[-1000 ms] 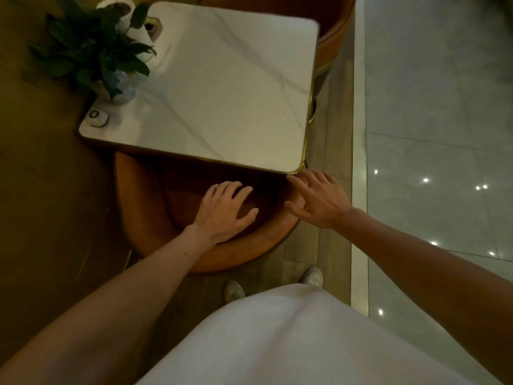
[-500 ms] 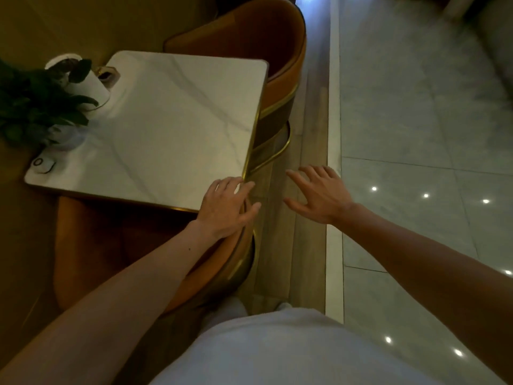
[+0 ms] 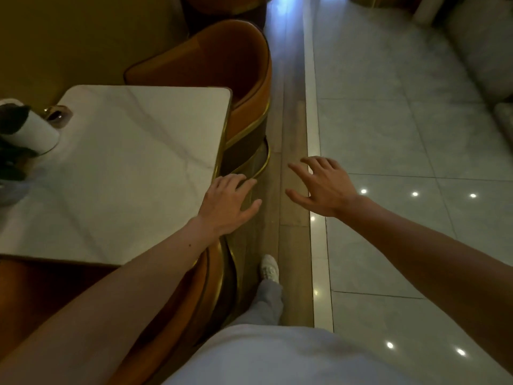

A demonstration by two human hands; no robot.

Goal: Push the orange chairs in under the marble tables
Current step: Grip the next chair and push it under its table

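Observation:
A white marble table with a gold rim fills the left. One orange chair with a gold band sits tucked under its near edge, below my left forearm. A second orange chair stands at the table's far side, its seat partly under the top. My left hand hovers open over the table's near right corner, fingers spread, holding nothing. My right hand is open in the air above the wooden floor strip, apart from both chairs.
A plant in a white pot and a small gold-edged dish stand on the table's left side. A wooden floor strip runs beside the chairs, with glossy tile to the right. Another chair base shows at the top.
My view has swung right and forward along the aisle. My left hand came off the near chair's back to the table corner, and my right hand lifted away over the floor.

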